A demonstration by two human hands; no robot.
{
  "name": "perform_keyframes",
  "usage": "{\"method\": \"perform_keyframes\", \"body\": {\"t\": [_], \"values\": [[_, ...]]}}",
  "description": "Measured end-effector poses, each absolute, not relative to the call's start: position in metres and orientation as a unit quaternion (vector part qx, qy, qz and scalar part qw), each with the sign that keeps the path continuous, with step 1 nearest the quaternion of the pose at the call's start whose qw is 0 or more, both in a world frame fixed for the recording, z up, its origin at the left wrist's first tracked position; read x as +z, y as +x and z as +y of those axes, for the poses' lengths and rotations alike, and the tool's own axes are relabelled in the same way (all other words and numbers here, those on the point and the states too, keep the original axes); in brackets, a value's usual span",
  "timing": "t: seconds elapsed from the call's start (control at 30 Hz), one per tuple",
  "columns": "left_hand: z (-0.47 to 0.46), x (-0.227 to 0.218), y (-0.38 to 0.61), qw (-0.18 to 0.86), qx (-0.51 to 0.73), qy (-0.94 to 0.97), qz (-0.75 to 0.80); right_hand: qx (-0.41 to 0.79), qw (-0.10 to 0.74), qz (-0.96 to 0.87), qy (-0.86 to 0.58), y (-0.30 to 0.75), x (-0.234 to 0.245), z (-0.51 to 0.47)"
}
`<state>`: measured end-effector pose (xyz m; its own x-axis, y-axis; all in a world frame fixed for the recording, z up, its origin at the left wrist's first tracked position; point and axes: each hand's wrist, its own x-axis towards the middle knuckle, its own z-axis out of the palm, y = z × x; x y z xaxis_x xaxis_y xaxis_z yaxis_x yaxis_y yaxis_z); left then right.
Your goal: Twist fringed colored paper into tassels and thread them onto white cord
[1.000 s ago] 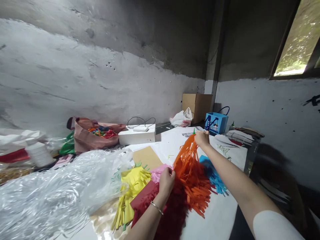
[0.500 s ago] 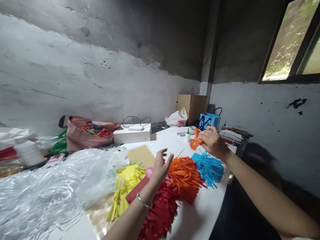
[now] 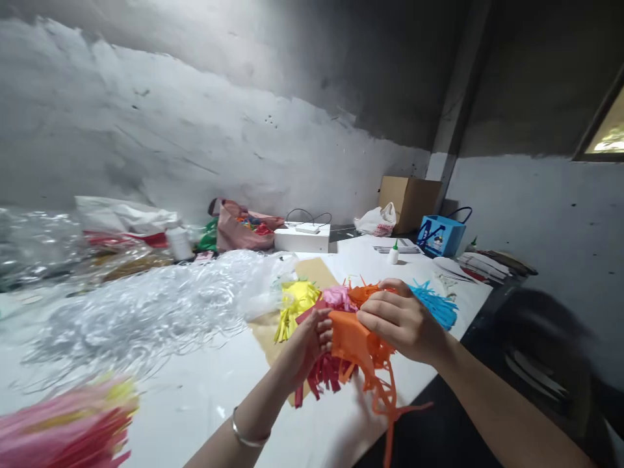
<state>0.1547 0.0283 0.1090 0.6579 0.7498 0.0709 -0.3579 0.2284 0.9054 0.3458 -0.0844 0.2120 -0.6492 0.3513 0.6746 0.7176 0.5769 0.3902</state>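
Both of my hands grip a piece of orange fringed paper (image 3: 351,341) above the white table (image 3: 195,396). My left hand (image 3: 307,344) pinches its left edge and my right hand (image 3: 402,322) closes over its right side. Orange strips hang down below my hands past the table edge. Beneath and behind lie red fringed paper (image 3: 324,377), yellow fringed paper (image 3: 295,302), pink fringed paper (image 3: 336,297) and blue fringed paper (image 3: 436,305).
Crumpled clear plastic (image 3: 146,312) covers the table's left middle. A small glue bottle (image 3: 393,253), a white box (image 3: 302,237), a pink bag (image 3: 241,227), a cardboard box (image 3: 409,201) and a blue gift bag (image 3: 441,235) stand at the back. Pink-yellow fringe (image 3: 63,429) lies front left.
My right hand has drawn back from the far side with the orange piece. My left hand, open half a second ago, has closed on it. The view has swung left.
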Motion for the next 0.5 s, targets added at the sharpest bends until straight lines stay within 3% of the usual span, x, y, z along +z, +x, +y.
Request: {"method": "perform_keyframes", "body": {"t": [0.17, 0.3, 0.5], "values": [[-0.002, 0.079, 0.091, 0.787, 0.296, 0.500, 0.208, -0.294, 0.309, -0.860, -0.279, 0.310, 0.190, -0.071], [-0.022, 0.065, 0.051, 0.793, 0.348, 0.445, 0.228, -0.246, 0.358, -0.863, -0.258, 0.284, 0.175, -0.065], [-0.063, 0.040, 0.020, 0.881, 0.340, 0.322, 0.064, -0.213, 0.418, -0.850, -0.239, 0.253, 0.137, -0.059]]}}
